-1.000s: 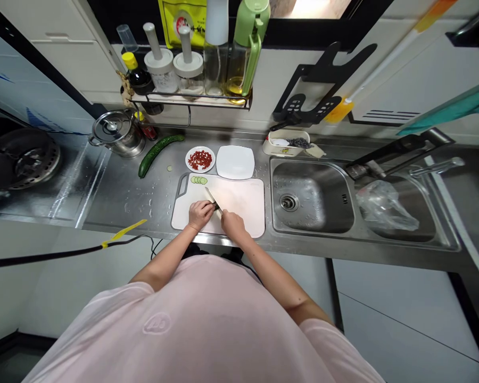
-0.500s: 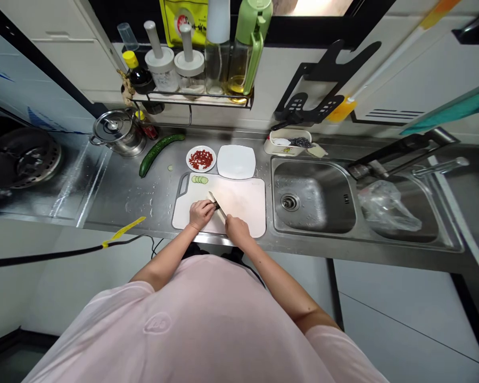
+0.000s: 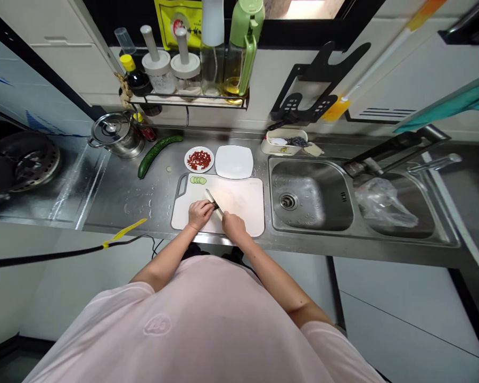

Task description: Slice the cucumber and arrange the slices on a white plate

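Observation:
On the white cutting board [image 3: 247, 194], my right hand [image 3: 234, 227] is closed round the handle of a kitchen knife [image 3: 212, 198], whose blade points away and to the left. My left hand [image 3: 200, 214] is closed, its fingertips pressing a short dark-green piece of cucumber [image 3: 216, 206] against the board beside the blade. Most of that piece is hidden by the fingers and knife. Several thin cucumber slices [image 3: 198, 180] lie overlapped in a row near the board's far left corner.
Behind the board are a plate of chopped red pieces [image 3: 199, 159] and a white square plate [image 3: 234, 162]. A whole cucumber [image 3: 156, 153] and a lidded steel pot [image 3: 117, 135] stand left. To the right is a sink [image 3: 311, 213]; above hangs a bottle rack [image 3: 187, 101].
The view has shifted slightly. Both hands stay at the same place on the board, with the knife still beside the cucumber piece; the slices look unchanged.

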Available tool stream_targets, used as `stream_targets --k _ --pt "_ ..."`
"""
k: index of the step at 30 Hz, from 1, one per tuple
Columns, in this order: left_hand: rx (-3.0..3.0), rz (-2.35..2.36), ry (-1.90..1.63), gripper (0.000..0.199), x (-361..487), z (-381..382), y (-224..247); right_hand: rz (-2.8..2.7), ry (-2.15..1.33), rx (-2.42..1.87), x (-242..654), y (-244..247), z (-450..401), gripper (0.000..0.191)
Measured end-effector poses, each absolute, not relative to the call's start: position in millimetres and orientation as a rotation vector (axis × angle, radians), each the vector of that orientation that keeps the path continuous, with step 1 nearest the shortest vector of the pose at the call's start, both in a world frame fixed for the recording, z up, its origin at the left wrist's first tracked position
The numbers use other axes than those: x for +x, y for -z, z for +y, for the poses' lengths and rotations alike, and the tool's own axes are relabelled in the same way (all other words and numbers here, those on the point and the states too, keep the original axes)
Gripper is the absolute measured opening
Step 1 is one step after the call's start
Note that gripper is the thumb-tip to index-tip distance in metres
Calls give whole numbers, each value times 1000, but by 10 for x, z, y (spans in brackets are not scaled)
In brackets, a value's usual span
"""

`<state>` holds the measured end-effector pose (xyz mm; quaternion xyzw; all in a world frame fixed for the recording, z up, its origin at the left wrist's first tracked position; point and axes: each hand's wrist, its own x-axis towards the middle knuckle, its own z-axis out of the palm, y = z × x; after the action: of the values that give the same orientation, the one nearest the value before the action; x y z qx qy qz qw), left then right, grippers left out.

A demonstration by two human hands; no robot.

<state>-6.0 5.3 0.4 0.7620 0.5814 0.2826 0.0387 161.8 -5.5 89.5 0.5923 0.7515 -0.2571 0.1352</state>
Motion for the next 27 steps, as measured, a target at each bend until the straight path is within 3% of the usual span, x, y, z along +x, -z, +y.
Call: stream_targets --k 27 --pt "2321 1791 -859 22 -47 48 -64 2179 758 1688 1684 -886 -107 24"
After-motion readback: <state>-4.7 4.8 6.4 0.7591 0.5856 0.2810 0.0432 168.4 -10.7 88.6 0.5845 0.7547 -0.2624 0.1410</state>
